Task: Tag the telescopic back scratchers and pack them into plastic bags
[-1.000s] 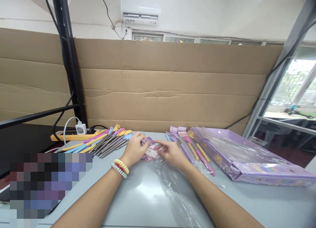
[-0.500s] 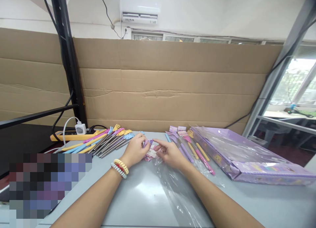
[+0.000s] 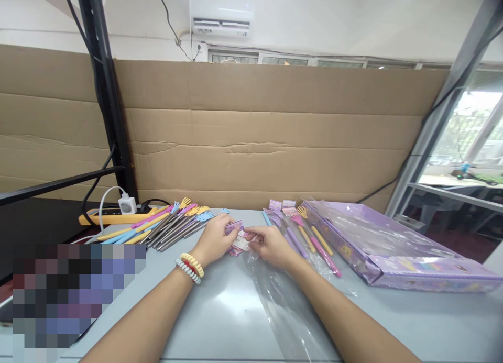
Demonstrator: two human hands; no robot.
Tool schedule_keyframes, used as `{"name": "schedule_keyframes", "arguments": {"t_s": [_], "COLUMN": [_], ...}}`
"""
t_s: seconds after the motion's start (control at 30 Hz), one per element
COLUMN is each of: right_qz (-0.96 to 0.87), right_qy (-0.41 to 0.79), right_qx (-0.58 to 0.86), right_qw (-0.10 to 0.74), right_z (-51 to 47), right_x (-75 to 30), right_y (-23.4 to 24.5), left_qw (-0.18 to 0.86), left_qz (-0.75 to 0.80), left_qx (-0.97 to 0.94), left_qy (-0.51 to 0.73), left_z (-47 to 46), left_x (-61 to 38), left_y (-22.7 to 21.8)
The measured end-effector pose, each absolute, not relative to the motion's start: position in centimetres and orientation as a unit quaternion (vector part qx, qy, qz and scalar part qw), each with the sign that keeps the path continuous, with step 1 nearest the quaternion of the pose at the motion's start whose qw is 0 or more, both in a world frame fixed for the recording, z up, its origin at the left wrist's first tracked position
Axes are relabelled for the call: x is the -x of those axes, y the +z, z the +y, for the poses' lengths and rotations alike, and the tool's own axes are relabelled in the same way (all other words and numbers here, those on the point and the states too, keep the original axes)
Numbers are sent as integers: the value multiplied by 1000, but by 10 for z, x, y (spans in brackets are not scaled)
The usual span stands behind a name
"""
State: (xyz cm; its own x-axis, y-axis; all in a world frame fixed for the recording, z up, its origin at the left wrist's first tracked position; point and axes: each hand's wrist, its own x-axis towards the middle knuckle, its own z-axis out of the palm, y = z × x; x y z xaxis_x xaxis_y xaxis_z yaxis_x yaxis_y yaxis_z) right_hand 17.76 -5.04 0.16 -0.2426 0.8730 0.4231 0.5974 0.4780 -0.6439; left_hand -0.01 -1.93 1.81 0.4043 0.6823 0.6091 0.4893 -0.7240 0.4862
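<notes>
In the middle of the table, my left hand (image 3: 217, 238) pinches a small purple printed card (image 3: 234, 226) between thumb and fingers. More pink and white cards (image 3: 240, 241) lie beneath it, between both hands. My right hand (image 3: 271, 243) is closed, its index finger reaching to the card's edge. A long clear plastic sleeve (image 3: 275, 300) trails from under the right fingers toward the table's front edge, its top gripped there. To the left lies a pile of back scratchers (image 3: 176, 232) with hand-shaped heads and metal rods. Bagged back scratchers with header cards (image 3: 310, 237) lie to the right.
A purple display box (image 3: 428, 274) covered with clear film takes up the right side. At the back left sits a yellow power strip (image 3: 90, 217) with a white plug (image 3: 128, 204). A cardboard panel (image 3: 271, 143) closes off the back, with a black post (image 3: 106, 90) at left.
The purple card in my left hand has tipped and shifted slightly. My right index finger has bent down and in toward the card. The plastic sleeve stays under the right hand.
</notes>
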Motion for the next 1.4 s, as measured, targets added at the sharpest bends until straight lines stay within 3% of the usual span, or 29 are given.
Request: {"name": "schedule_keyframes", "arguments": {"t_s": [0.3,0.6,1.4], "right_qz": [-763,-781,-780], "right_qy": [175,163,154], "right_qx": [467,461,466], "right_qw": [412,389,389], "right_z": [-51,-52,-51], "right_x": [-179,-178,-178], "right_y": [4,3,2], "left_qw": [222,106,155], "left_qz": [368,361,335], "left_qx": [-811,-845,-844], "left_qy": [397,379,391], "left_z": [-21,-22,-25], "left_x": [0,-1,-1], "left_y": [17,20,21]}}
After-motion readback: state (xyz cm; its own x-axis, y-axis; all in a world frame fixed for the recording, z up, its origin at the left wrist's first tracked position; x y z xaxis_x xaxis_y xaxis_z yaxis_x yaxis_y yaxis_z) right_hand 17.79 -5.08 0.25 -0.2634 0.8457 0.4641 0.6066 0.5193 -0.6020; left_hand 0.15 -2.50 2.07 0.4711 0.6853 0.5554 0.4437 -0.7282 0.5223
